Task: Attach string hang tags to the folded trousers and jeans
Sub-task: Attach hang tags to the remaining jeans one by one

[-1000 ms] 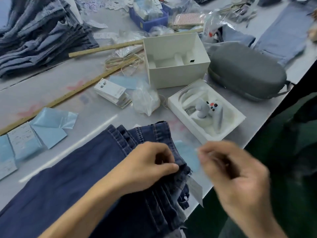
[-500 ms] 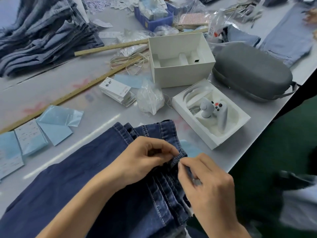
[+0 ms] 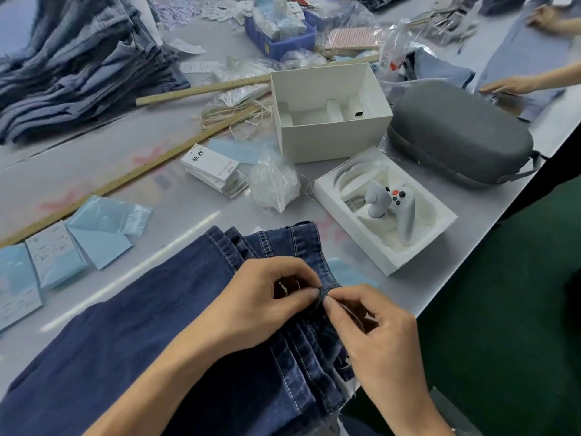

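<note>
A stack of dark blue folded jeans (image 3: 151, 347) lies at the near edge of the grey table (image 3: 176, 212). My left hand (image 3: 267, 300) pinches a belt loop on the top pair's waistband. My right hand (image 3: 374, 338) meets it fingertip to fingertip, pinching something thin at that loop; what it holds is too small to make out. A light blue tag (image 3: 352, 273) peeks out from behind the waistband. A pile of white hang tags (image 3: 213, 168) sits further back, with loose beige strings (image 3: 239, 114) beyond it.
Blue sleeves and white cards (image 3: 72, 243) lie at left. Two wooden rulers (image 3: 132, 177) cross the table. A white open box (image 3: 330, 111), a tray with a white controller (image 3: 386, 209), a grey case (image 3: 459, 133) and stacked jeans (image 3: 72, 64) stand behind. Another person's hands (image 3: 515, 86) work at far right.
My right hand came in from the right and closed on the belt loop next to my left fingers. My left hand stayed on the waistband.
</note>
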The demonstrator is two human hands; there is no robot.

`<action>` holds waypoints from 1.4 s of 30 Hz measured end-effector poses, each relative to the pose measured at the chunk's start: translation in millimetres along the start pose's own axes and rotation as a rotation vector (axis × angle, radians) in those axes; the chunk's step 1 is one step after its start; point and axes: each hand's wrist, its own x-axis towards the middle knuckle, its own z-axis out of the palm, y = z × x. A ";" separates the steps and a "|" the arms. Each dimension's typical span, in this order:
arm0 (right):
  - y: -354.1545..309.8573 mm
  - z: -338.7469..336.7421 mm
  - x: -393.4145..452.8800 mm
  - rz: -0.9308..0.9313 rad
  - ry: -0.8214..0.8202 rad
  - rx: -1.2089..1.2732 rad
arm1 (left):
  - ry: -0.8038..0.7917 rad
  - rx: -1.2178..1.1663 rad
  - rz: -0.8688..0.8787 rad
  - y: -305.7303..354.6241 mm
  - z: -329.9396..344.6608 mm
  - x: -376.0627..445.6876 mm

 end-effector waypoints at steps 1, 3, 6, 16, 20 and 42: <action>1.3 0.5 -0.9 0.022 -0.001 0.013 | -0.013 0.001 0.000 -0.1 0.0 0.5; 2.0 1.7 -2.4 0.055 0.005 0.067 | -0.039 -0.006 0.002 -0.5 -0.5 1.9; 2.6 3.5 -2.5 0.071 0.010 0.138 | -0.082 -0.019 0.018 -0.4 -1.0 3.0; 8.4 -41.3 9.2 -0.041 0.056 0.114 | 0.158 -0.717 -0.033 -2.2 -14.8 -1.4; 16.5 -51.1 12.8 -0.030 -0.005 0.103 | 0.275 -0.975 0.027 -3.3 -37.9 -3.1; 3.2 -21.6 9.5 -0.117 -0.004 0.154 | -0.011 -0.253 0.104 32.4 7.0 3.7</action>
